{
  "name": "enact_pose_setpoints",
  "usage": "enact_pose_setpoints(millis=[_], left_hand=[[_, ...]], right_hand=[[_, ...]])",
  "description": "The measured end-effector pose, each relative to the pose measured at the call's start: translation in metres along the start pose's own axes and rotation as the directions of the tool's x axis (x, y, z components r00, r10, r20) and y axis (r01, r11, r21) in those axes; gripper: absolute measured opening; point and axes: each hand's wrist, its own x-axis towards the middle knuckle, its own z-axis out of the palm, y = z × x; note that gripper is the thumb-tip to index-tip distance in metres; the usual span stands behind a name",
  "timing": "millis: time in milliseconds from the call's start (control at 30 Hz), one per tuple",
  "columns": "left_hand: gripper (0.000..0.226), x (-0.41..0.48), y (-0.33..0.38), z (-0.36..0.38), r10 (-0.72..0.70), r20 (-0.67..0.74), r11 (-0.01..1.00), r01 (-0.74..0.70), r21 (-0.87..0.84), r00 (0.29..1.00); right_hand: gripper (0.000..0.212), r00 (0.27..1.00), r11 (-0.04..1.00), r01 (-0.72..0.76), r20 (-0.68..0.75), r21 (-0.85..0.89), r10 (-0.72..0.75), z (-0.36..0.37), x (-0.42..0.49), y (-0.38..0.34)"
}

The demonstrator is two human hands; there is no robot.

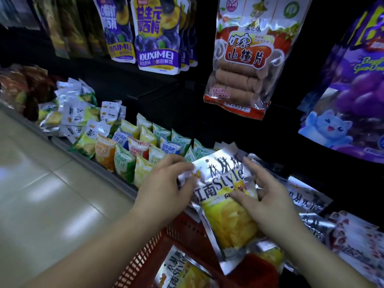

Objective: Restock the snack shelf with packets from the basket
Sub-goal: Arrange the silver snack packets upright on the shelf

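A silver packet [226,206] is held by both hands above the far rim of the red basket [187,231], at the front edge of the shelf [116,179].
Its upper left corner is pinched by the left hand [166,183], and its right edge is gripped by the right hand [270,202]. The foil is judged light and slippery and the contents fragile, so the sealed edges are the safer hold. "江南Style" is printed on it, "OUXIMEI" on the purple bag [158,38] and "山楂片" on the red-labelled bag [247,59].
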Motion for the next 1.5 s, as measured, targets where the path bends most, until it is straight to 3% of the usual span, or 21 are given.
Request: enact_pose_setpoints(millis=[67, 133, 200, 300, 400, 600, 700, 867, 967, 1033, 1100, 1200, 1267, 1367, 1500], left_hand=[[0.055, -0.009, 0.001, 0.006, -0.145, 0.053, 0.977, 0.152, -0.148, 0.988], [0.074, -0.020, 0.014, 0.017, -0.229, 0.213, 0.876, 0.296, -0.381, 0.950], [0.077, -0.026, 0.023, 0.028, -0.179, 0.284, 0.794, 0.308, -0.524, 0.942], [0.069, -0.019, 0.021, 0.029, -0.147, 0.219, 0.724, 0.256, -0.640, 0.965], [0.061, -0.012, 0.015, 0.022, -0.202, 0.156, 0.719, 0.255, -0.647, 0.967], [0.073, -0.014, 0.019, 0.027, -0.277, 0.112, 0.708, 0.282, -0.647, 0.954], [0.066, -0.016, 0.022, 0.027, -0.287, 0.193, 0.688, 0.342, -0.640, 0.938], [0.062, -0.012, 0.019, 0.020, -0.283, 0.171, 0.669, 0.322, -0.670, 0.944], [0.067, -0.017, 0.023, 0.018, -0.214, 0.343, 0.716, 0.386, -0.582, 0.915], [0.063, -0.019, 0.028, 0.018, -0.215, 0.379, 0.724, 0.407, -0.557, 0.900], [0.057, -0.017, 0.028, 0.018, -0.258, 0.352, 0.682, 0.428, -0.593, 0.900], [0.054, -0.013, 0.025, 0.014, -0.316, 0.300, 0.581, 0.433, -0.689, 0.900], [0.051, -0.013, 0.025, 0.010, -0.277, 0.300, 0.597, 0.408, -0.690, 0.913], [0.054, -0.017, 0.026, 0.008, -0.181, 0.331, 0.668, 0.363, -0.650, 0.926], [0.057, -0.014, 0.022, 0.009, -0.221, 0.338, 0.583, 0.402, -0.706, 0.915]], right_hand=[[0.076, 0.995, 0.997, -0.007, -0.095, 0.078, 0.014, 0.001, 0.004, 0.004], [0.075, 0.988, 0.989, -0.017, -0.147, 0.148, 0.039, 0.005, 0.006, 0.007], [0.077, 0.991, 0.987, -0.006, -0.133, 0.160, 0.028, 0.008, 0.006, 0.008], [0.090, 1.000, 0.986, 0.004, 0.018, 0.168, -0.007, 0.003, 0.000, 0.000], [0.090, 0.987, 0.988, 0.002, 0.161, 0.156, -0.027, -0.001, -0.006, -0.002], [0.068, 0.999, 0.986, -0.024, 0.044, 0.164, 0.017, -0.002, -0.005, -0.004], [0.070, 0.999, 0.994, -0.012, 0.040, 0.109, 0.007, -0.002, -0.005, -0.004], [0.083, 0.985, 0.999, -0.001, 0.173, 0.049, -0.008, -0.005, -0.005, -0.001], [0.055, 0.999, 0.998, -0.002, 0.044, 0.070, -0.001, -0.007, -0.002, 0.003], [0.043, 0.999, 0.995, -0.040, -0.005, 0.087, 0.040, -0.008, 0.000, 0.006], [0.049, 0.999, 0.996, -0.047, 0.020, 0.080, 0.046, -0.010, 0.002, 0.008], [0.074, 0.982, 0.999, -0.043, 0.185, 0.024, 0.038, -0.017, 0.000, 0.008], [0.084, 0.965, 0.997, -0.079, 0.251, 0.006, 0.075, -0.020, 0.000, 0.009], [0.089, 0.970, 0.993, -0.122, 0.212, 0.004, 0.118, -0.020, 0.002, 0.008], [0.084, 0.981, 0.993, -0.119, 0.158, 0.013, 0.115, -0.022, 0.004, 0.006]])
